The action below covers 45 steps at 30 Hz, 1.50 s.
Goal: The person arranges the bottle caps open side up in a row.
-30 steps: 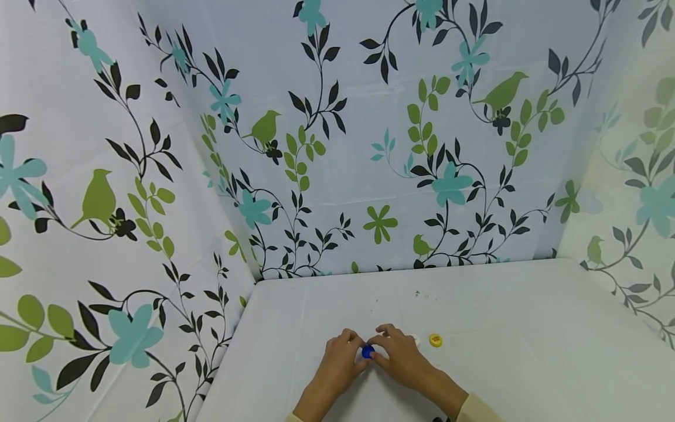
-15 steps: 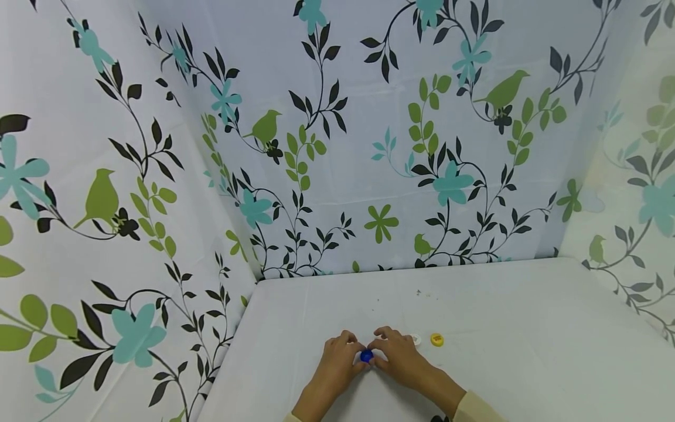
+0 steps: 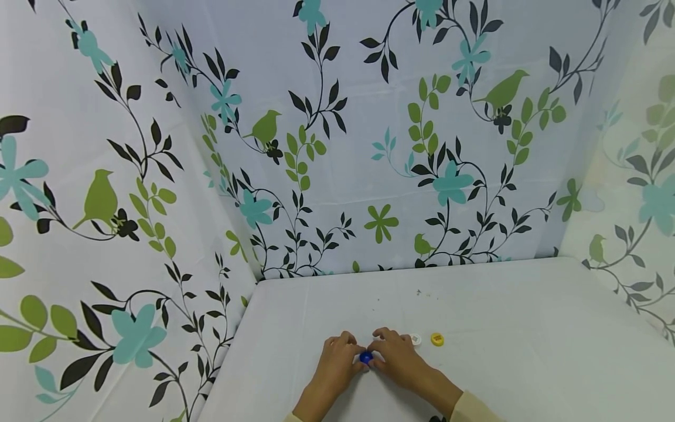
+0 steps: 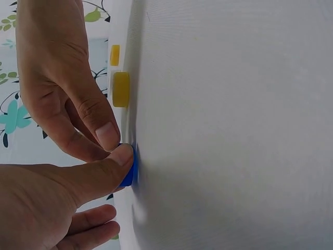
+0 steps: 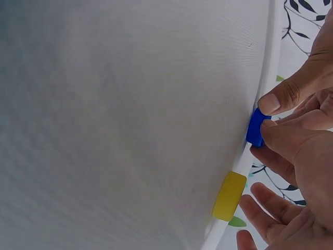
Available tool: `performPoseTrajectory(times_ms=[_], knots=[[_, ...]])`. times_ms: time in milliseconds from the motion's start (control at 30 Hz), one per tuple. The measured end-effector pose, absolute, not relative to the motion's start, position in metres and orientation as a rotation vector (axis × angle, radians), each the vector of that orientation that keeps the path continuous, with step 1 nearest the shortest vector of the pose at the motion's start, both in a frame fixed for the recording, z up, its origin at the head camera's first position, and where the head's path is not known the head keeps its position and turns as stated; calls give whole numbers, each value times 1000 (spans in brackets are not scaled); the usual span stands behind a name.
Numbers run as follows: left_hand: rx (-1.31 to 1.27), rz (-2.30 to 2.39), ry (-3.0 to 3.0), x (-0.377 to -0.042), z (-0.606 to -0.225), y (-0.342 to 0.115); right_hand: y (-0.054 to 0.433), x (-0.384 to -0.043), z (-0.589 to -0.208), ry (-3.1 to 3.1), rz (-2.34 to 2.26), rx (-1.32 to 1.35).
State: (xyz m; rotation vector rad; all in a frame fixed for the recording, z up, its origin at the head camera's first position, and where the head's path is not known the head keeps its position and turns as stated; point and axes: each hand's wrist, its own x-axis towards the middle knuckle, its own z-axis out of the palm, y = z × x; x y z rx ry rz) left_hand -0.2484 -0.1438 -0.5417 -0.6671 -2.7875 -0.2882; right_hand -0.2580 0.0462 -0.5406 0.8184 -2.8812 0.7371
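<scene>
Both hands meet over the white table around a small round blue disc (image 3: 366, 357), low in the middle of the head view. My left hand (image 3: 336, 362) pinches its left side between thumb and forefinger. From the other side, my right hand (image 3: 398, 354) grips it with thumb and forefinger. In the left wrist view the blue disc (image 4: 128, 174) shows a thick edge, partly covered by the left thumb. The right wrist view has the blue disc (image 5: 257, 127) low against the tabletop, both thumbs on it; its underside is hidden.
Right of the right hand lie a white disc (image 3: 415, 340) and a yellow disc (image 3: 437, 339), both with markings on top. A dark object (image 3: 436, 419) is cut off at the bottom edge. Patterned cloth (image 3: 337, 146) surrounds the table (image 3: 501, 328).
Both hands have shifted slightly toward the person, bringing the blue disc with them. More of the white disc shows beside the right hand.
</scene>
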Motion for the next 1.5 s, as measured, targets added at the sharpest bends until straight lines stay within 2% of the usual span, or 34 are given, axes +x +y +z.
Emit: performPoseTrajectory(times_ms=[700,1067,1500], knots=[[-670,-271,-2796,-247,-540,-135,57,-256,-541,-2902,746,780],[-637,-396,-2935,-250,-534,-117,89,-262,-531,-2830,675,745],[-722,-416,-2944,-250,-534,-97,110,-251,-530,-2864,633,706]])
